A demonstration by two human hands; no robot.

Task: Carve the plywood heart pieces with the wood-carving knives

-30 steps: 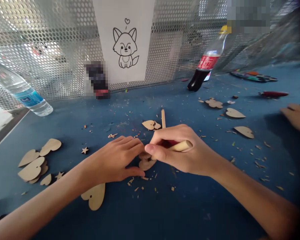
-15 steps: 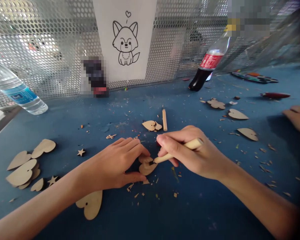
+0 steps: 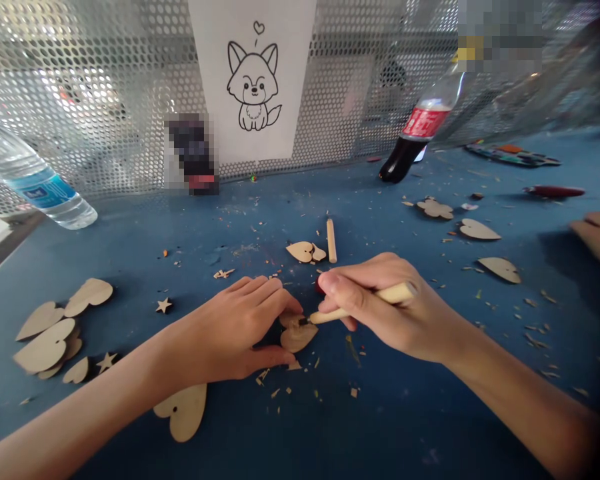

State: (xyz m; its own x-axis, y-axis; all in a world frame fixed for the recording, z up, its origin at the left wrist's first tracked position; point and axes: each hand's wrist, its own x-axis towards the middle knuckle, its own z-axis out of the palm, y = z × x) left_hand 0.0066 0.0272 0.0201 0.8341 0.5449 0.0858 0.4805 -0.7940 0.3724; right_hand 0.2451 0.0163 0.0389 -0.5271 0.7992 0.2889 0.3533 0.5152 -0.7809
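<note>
At the far left a water bottle point(image 3: 40, 188) lies on its side on the blue surface point(image 3: 420, 427), in front of a perforated metal screen point(image 3: 95, 87). Below it sits a loose pile of wooden hearts point(image 3: 45, 343), with a small wooden star point(image 3: 163, 305) just to their right. Another heart point(image 3: 183, 412) lies just below the left forearm.

The left hand point(image 3: 225, 330) rests low on the surface, its fingers point(image 3: 265, 293) curled down over a small heart piece point(image 3: 296, 338) and the thumb lying along the piece's lower edge, so the piece is held between them. A sheet with a fox drawing point(image 3: 253, 87) hangs on the screen straight ahead. The heart piece lies between the two hands, at the left fingertips. The right hand point(image 3: 385, 307) has its fingers point(image 3: 337, 288) closed around a wood-handled carving tool point(image 3: 375, 301), whose dark tip touches the top of the piece.

Just beyond the hands, a loose heart point(image 3: 305, 252) lies beside a short dowel point(image 3: 331, 240). Wood shavings point(image 3: 353, 392) are scattered around. Further right a cola bottle point(image 3: 415, 137) rests tilted, and two more hearts point(image 3: 500, 270) lie apart on the surface. At the right edge is another person's hand point(image 3: 597, 237).
</note>
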